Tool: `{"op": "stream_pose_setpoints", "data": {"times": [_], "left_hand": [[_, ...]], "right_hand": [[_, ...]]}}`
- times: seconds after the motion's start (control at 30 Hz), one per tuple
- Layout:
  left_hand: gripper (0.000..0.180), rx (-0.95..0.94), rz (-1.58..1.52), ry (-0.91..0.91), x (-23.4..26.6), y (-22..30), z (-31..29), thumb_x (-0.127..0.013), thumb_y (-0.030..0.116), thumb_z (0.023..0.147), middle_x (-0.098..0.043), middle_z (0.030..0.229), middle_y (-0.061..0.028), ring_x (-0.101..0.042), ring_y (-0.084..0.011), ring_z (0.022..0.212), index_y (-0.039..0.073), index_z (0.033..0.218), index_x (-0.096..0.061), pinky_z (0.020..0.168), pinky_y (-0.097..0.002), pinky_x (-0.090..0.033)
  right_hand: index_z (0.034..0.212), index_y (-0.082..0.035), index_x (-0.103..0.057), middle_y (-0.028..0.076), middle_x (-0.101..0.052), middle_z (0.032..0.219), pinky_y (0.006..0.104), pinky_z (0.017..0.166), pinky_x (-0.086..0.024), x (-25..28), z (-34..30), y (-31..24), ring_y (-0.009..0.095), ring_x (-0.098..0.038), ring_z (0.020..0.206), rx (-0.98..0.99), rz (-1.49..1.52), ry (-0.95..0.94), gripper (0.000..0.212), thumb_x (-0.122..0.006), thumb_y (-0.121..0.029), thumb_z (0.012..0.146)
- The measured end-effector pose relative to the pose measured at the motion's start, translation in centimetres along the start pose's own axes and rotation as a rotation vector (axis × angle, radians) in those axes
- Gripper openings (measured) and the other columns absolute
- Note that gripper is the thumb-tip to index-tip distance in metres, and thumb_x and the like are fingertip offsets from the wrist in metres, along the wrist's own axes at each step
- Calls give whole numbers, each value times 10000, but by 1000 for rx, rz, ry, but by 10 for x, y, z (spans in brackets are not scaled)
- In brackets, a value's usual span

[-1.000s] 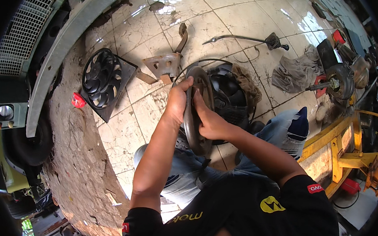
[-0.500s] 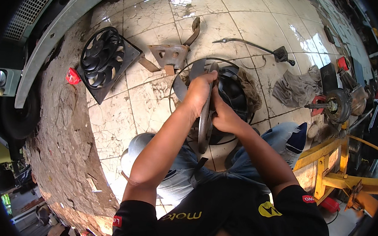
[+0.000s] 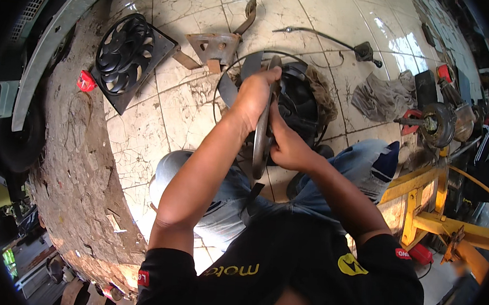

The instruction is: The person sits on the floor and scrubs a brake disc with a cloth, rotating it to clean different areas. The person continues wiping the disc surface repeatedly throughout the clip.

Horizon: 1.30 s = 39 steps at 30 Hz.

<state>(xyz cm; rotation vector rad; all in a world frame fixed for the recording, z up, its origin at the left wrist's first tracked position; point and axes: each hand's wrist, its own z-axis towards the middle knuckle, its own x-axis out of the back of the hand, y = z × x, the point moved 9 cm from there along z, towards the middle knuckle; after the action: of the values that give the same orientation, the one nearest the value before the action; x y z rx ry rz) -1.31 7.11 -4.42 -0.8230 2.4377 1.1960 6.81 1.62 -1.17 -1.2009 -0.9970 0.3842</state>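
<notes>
Turned nearly edge-on since a second ago, metal disc [image 3: 262, 134] between left hand [image 3: 255, 99], curled on its upper rim, and right hand [image 3: 290, 145], clasping its right side (fingertips hidden)

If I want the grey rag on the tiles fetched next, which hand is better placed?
Probably the right hand: it's nearer the grey rag, which lies off to its right. The left hand is farther, beyond the metal disc both hold.

Your disc [image 3: 262, 138] is dull metal; at ten o'clock the cooling fan [image 3: 119, 56] looks glossy plastic, at eleven the pedal bracket [image 3: 220, 47] rough, rusty metal, at two the rag [image 3: 381, 100] matt cloth.
</notes>
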Motion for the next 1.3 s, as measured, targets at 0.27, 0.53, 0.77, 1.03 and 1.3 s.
{"op": "stream_pose_setpoints", "data": {"times": [0.27,0.53,0.77,1.03,1.3], "left_hand": [[261,-97,21,27,8,3,0,-547,278,937,-525,852,-28,-471,-136,780,26,960,-612,728,-288,-403],[255,-140,71,30,-6,5,-9,-542,266,949,-612,885,-61,-564,-157,796,28,968,-633,721,-299,-474],[299,-45,153,42,3,2,-13,-546,307,945,-589,759,-69,-544,-169,627,25,882,-620,612,-327,-477],[311,-81,1,-5,8,3,-3,-468,258,975,-656,931,-105,-615,-192,762,22,1108,-620,716,-345,-533],[352,-50,-20,-31,5,5,-7,-503,280,971,-677,985,-141,-657,-239,861,-17,1129,-606,843,-362,-526]], "right_hand": [[1508,41,95,298,-166,1549,343,1162,-213,4,28,19,319,-206,1456,-28,107,35,959,-458,110,727],[1527,27,-46,188,-131,1592,315,1180,-135,22,32,24,247,-123,1476,-213,586,98,872,-444,154,762],[1517,46,-40,255,-241,1543,316,1156,-199,2,6,15,277,-252,1441,-108,114,80,866,-382,135,726],[1500,33,136,275,41,1580,347,1185,-127,-9,15,12,333,-14,1485,-9,104,34,1042,-571,-23,736],[1500,56,62,322,-10,1559,373,1194,-110,0,35,50,389,-24,1475,47,-12,192,1041,-600,-24,700]]}}
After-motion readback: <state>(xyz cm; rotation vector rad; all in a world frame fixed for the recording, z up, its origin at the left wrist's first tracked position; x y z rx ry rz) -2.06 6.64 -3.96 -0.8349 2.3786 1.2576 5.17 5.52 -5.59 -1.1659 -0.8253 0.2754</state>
